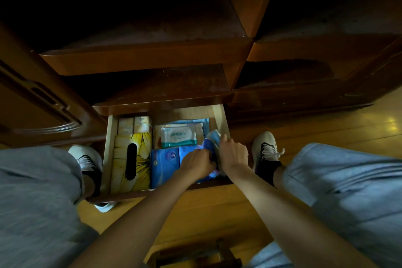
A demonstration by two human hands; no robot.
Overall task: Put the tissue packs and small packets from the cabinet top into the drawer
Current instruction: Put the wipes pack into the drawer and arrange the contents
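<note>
The bottom drawer [108, 150] stands pulled open between my legs. Inside lie a yellow tissue box [141, 159] on the left, two small cream packs [134, 125] behind it, a white wet-wipe pack [179, 137] at the back and a blue pack [165, 165] in front. My left hand [198, 164] and my right hand [232, 154] both grip a bundle of small blue packets [212, 142] at the drawer's right side. The bundle's lower part is hidden by my hands.
Stepped wooden cabinet tops [152, 54] rise dark above the drawer. A carved wooden panel [43, 102] is on the left. My knees in grey shorts and white sneakers [266, 150] flank the drawer. A wooden stool edge [195, 254] is below, on the wood floor.
</note>
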